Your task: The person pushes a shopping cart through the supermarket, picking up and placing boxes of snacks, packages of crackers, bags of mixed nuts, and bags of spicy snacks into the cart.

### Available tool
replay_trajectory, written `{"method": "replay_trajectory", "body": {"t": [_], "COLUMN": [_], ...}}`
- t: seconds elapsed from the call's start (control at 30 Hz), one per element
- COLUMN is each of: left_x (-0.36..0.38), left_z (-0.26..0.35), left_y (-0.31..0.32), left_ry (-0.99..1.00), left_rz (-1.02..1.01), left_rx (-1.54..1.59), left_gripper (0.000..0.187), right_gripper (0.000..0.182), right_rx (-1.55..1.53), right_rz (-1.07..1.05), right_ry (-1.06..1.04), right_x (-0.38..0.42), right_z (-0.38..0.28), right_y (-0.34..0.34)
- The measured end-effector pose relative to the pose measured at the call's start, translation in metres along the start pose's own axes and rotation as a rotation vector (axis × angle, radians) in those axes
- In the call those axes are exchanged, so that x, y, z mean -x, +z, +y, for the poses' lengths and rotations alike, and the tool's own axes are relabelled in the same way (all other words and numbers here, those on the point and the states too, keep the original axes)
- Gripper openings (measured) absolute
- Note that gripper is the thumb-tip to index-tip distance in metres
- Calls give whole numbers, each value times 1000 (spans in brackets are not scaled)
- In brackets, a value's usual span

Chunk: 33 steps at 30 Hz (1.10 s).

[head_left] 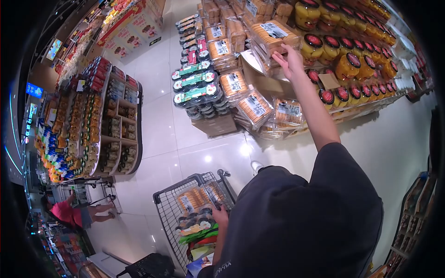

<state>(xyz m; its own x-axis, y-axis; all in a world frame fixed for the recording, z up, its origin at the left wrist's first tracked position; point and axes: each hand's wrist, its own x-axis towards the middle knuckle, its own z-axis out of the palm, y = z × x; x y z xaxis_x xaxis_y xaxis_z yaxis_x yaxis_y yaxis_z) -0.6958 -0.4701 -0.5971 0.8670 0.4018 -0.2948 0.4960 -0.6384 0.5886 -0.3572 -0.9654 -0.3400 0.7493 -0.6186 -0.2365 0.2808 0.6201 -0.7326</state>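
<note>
Grip, right hand (292, 61): at near edge of biscuit pack (272, 33); cannot tell whether pinching.
Left hand (221, 216): over shopping cart (156, 199); grip unclear.

Lettering blurs across my remote feed: no wording is legible on the packs' (272, 39) white labels (275, 30), the jars' (311, 54) red lids (314, 40), the blue screen (34, 90) or pink-lettered poster (131, 38); the dark shirt's (301, 217) pale letters defeat me too.

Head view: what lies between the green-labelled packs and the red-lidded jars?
Biscuit packs and brown cardboard lie there in the head view, with the right hand at one of the packs.
</note>
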Motion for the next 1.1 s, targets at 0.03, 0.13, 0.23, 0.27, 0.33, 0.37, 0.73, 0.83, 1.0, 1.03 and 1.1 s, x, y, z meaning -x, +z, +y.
{"method": "replay_trajectory", "body": {"t": [0.03, 0.13, 0.23, 0.27, 0.33, 0.37, 0.73, 0.83, 1.0, 1.03, 1.1], "left_x": [-3, -2, -13, -3, 1, 1, 7, 17, -9, -23, -67], "left_z": [-5, -13, -49, -35, -9, -10, -42, -26, -40, -35, -49], "left_y": [2, 2, 21, 13, 3, 6, 21, 9, -11, -20, -28], "left_ry": [-6, 88, 26, 50, -5, -18, -32, 58, -50, -81, -121], "left_rz": [3, -18, -6, 9, 19, 52, -1, 20, -91, 23, 79], "left_rx": [3, 19, 249, 175, 66, 76, 67, 147, 95, 134, 0], "left_gripper": [36, 30, 28, 27, 27, 28, 41, 36, 41, 43, 60], "right_gripper": [30, 24, 24, 24, 33, 43, 12, 15, 15, 15, 15], "right_rx": [3, -13, -17, 41, 183, 244, 921, 999, 1303, 1317, 1419], "right_rz": [-36, -73, -97, -58, -28, 35, -1125, -1396, -1526, -1510, -1388], "right_ry": [-40, -76, -77, -112, -234, -338, 307, 382, 355, 359, 361], "right_x": [8, 8, 10, 25, 58, 68, 201, 240, 261, 261, 262], "right_z": [2, 6, 5, 0, 1, 9, 218, 245, 241, 242, 237], "right_y": [-3, -10, -23, -22, -24, -27, -61, -68, -69, -77, -96]}}
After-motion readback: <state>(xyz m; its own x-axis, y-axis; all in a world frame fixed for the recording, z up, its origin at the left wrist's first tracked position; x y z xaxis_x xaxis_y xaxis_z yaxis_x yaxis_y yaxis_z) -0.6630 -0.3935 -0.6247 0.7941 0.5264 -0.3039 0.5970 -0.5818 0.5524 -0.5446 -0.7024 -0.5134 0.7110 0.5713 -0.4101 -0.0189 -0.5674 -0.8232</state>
